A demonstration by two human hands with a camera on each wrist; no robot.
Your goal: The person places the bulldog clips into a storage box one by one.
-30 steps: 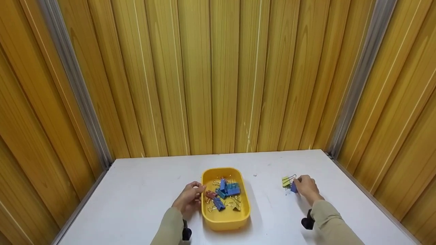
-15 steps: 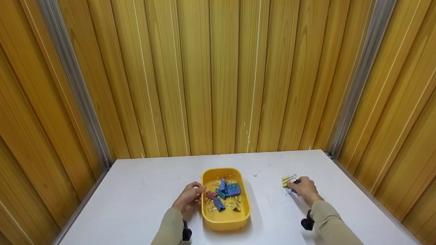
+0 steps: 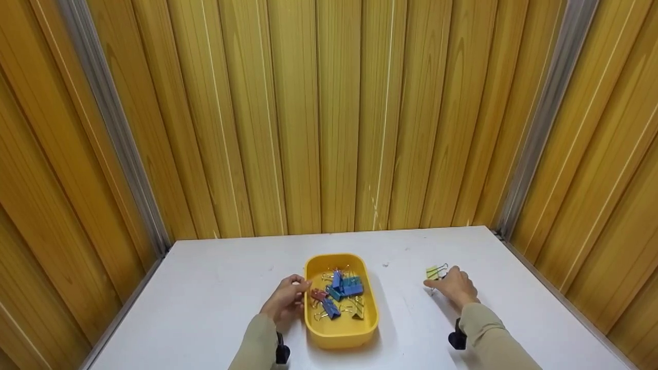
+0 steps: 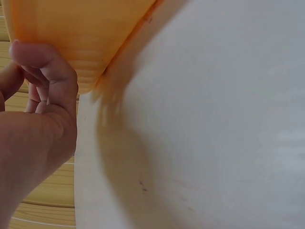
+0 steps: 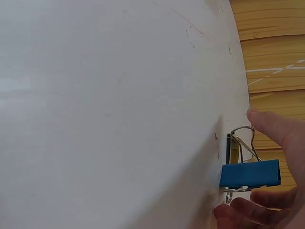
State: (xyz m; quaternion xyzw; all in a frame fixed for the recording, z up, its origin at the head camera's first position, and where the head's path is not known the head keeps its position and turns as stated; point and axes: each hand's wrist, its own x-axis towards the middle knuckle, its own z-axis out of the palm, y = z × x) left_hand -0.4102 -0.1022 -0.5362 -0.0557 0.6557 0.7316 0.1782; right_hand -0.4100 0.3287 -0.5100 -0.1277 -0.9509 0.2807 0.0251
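A yellow plastic bin [image 3: 342, 340] stands on the table with several coloured binder clips in it, among them a red clip [image 3: 318, 294] and a blue clip [image 3: 330, 308]. My left hand [image 3: 288, 295] holds the bin's left side at the rim, its fingers bent against the outer wall [image 4: 81, 28]. Over to the right, my right hand [image 3: 456, 285] is spread around a blue binder clip [image 5: 250, 174], thumb apart from it on one side and fingers on the other. Just beyond lies a yellow-green binder clip [image 3: 433, 272], partly covered by the hand.
The white table [image 3: 221, 308] reaches back to wood-patterned panels [image 3: 339, 118]. Metal posts [image 3: 534, 128] stand at both back corners. Small marks [image 3: 385, 265] dot the tabletop between bin and right hand.
My right hand has shifted slightly, its thumb moving left in front of the clips and now hiding the blue one in the head view. The left hand and the bin stay put.
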